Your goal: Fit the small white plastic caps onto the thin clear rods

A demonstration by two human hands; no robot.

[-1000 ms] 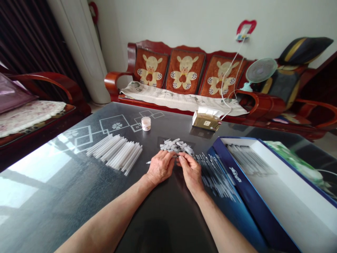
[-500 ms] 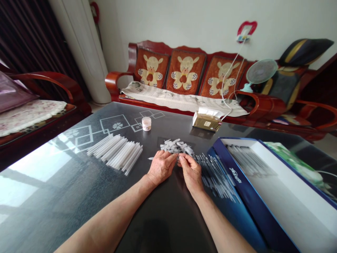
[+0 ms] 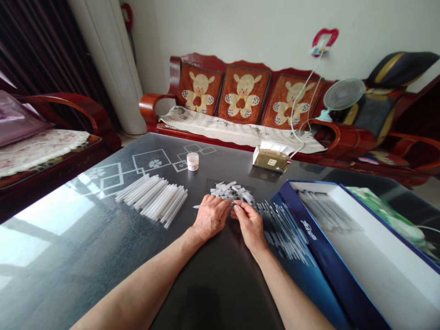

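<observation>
My left hand (image 3: 210,216) rests on the dark glossy table (image 3: 103,256), fingers curled around a thin white tube whose tip sticks out to the left. My right hand (image 3: 250,222) is close beside it, fingertips pinched together on a small grey piece at the tube's other end. Just beyond both hands lies a small pile of grey plastic caps (image 3: 231,191). A row of white tubes (image 3: 153,198) lies to the left. Clear thin tubes (image 3: 280,223) are spread to the right of my right hand.
An open blue box (image 3: 311,229) with a white inside holds more clear tubes at the right. A small white jar (image 3: 192,161) and a tissue box (image 3: 270,157) stand farther back. A red wooden sofa (image 3: 240,91) and a small fan (image 3: 342,95) are behind the table.
Both hands stay nearly in place, with only small finger movements on the tube. The camera view has shifted slightly.
</observation>
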